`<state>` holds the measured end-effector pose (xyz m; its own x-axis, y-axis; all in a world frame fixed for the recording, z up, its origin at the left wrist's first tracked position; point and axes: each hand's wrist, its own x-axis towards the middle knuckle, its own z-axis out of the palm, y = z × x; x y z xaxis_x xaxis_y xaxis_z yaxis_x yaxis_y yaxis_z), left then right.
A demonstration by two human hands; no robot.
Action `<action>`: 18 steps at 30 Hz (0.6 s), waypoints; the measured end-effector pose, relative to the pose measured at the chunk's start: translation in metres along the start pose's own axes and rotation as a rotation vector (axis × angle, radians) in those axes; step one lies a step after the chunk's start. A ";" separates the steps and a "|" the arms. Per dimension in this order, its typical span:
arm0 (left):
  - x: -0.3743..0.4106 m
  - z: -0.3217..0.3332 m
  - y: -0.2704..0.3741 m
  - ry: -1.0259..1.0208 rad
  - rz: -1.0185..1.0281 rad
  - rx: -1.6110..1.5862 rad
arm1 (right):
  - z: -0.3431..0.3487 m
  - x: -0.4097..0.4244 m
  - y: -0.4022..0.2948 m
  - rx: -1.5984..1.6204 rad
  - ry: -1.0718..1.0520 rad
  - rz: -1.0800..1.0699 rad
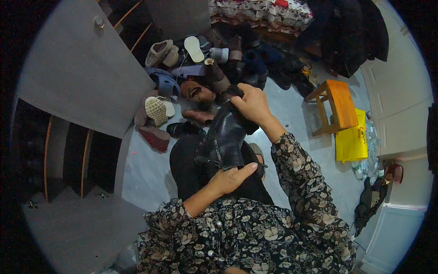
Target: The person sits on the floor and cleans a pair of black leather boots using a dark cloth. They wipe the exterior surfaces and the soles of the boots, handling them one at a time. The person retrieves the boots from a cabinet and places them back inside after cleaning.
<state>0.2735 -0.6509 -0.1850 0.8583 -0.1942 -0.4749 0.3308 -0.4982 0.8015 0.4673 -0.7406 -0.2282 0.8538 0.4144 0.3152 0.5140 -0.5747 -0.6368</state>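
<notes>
A black leather ankle boot (227, 132) with a metal side zip (217, 150) lies over my dark-trousered lap. My left hand (231, 179) grips its near end, thumb stretched out to the right. At the far end, my right hand (252, 102) is closed around a small dark item (235, 90) against the boot; whether this is a cloth, a brush or part of the boot I cannot tell. Just beyond lie a brown boot (217, 77), a brown shoe (197, 116) and a black shoe (184, 130).
A heap of shoes spreads ahead, including fuzzy slippers (160, 53) and a pale-soled shoe (155, 109). On the right stand a wooden stool (338, 106), a yellow bag (350, 147) and plastic bottles (371, 133). A grey cabinet door (82, 65) and open shelves (65, 150) are at left.
</notes>
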 end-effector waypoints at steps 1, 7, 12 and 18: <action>-0.001 -0.003 0.004 -0.005 -0.031 -0.066 | -0.003 0.001 -0.002 -0.014 -0.002 -0.005; 0.000 0.002 -0.025 0.407 0.389 0.106 | -0.028 -0.008 -0.011 0.087 0.047 0.048; -0.002 -0.011 -0.034 -0.104 0.000 0.125 | -0.028 -0.053 0.012 0.219 0.139 0.144; 0.012 0.028 -0.061 -0.427 -0.107 -0.196 | -0.026 -0.059 0.016 -0.031 0.019 -0.038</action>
<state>0.2521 -0.6465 -0.2501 0.5915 -0.5004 -0.6323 0.5114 -0.3734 0.7739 0.4272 -0.7927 -0.2392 0.8347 0.4234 0.3521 0.5483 -0.5801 -0.6023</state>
